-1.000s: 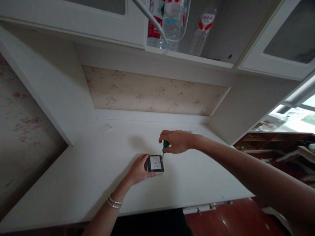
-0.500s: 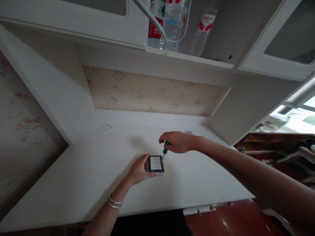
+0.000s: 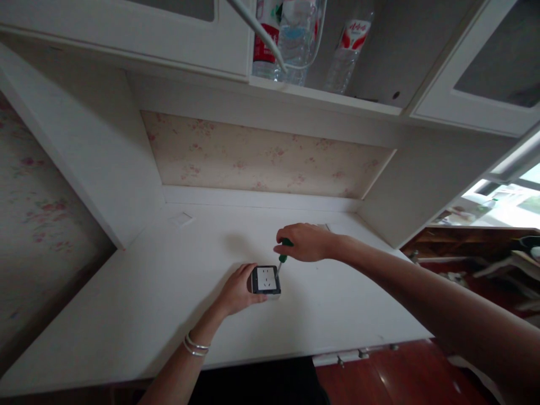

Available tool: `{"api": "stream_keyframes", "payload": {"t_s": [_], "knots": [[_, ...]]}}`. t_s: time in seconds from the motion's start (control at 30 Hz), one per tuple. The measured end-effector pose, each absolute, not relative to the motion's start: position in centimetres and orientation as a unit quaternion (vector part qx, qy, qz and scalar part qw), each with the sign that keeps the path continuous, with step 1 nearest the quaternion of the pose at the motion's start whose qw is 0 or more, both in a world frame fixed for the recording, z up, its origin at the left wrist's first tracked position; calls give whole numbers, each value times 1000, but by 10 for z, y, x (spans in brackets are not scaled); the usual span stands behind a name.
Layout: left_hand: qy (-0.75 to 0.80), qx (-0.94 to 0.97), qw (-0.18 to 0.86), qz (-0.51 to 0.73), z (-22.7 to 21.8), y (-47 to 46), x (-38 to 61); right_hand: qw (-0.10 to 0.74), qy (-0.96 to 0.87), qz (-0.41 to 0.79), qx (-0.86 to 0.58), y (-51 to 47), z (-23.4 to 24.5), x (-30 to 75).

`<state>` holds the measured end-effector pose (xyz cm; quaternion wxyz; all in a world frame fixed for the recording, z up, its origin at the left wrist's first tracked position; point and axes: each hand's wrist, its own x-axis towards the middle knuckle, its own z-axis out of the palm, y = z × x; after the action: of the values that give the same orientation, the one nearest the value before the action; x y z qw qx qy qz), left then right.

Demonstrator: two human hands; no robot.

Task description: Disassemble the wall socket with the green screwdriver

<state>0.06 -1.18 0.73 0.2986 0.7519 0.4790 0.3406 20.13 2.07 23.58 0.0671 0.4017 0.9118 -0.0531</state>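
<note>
A small square wall socket [image 3: 266, 279] with a white face and dark frame lies on the white desk [image 3: 139, 304]. My left hand [image 3: 237, 290] grips its left side and holds it down. My right hand [image 3: 304, 242] is closed round a green-handled screwdriver [image 3: 283, 256], held nearly upright. The screwdriver's tip meets the socket's upper right corner.
Plastic water bottles [image 3: 295, 34] stand on the shelf above the desk, between white cabinet doors [image 3: 126, 34]. White side panels close in the desk on the left and right. A small pale plate [image 3: 181, 219] lies at the back left. Red wooden floor [image 3: 396, 377] shows below the front edge.
My right hand has shifted slightly on the screwdriver handle, fingers turning; the socket and my left hand stay where they were.
</note>
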Motion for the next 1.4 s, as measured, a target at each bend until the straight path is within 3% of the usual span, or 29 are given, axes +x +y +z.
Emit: {"api": "stream_keyframes", "payload": {"t_s": [0.87, 1.4], "knots": [[480, 752, 299, 340, 6, -11, 0, 46, 922, -74, 377, 18, 233, 203], [478, 752, 293, 347, 8, -12, 1, 63, 915, -22, 398, 8, 232, 194]]}}
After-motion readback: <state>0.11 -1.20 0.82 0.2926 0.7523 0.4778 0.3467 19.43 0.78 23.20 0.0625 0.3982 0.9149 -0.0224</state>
